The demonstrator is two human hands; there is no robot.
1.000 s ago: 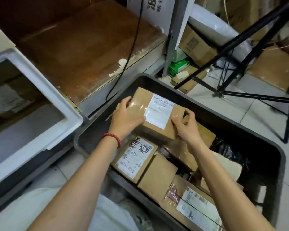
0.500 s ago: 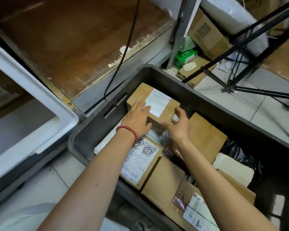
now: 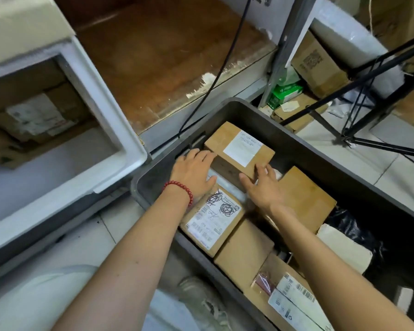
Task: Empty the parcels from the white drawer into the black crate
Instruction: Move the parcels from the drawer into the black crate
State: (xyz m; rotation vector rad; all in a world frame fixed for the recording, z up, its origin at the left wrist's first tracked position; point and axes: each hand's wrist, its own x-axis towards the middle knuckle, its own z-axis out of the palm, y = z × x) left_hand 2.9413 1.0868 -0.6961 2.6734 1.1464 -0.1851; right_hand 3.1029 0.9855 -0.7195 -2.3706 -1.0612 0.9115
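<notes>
Under me lay a floor of pale tiles with grey joints, lit evenly, with no hard shadows. Ahead of me ran a worn brown wooden shelf board with a chipped white front edge; a black cable trailed down across it and a grey metal upright rose at its right end. Beyond that upright, cardboard boxes, a green packet and a white wrapped bundle were crowded together, and the black legs of a tripod slanted across them down to the tiles.

l hand & r hand touch labelled box in blk crate.
</notes>
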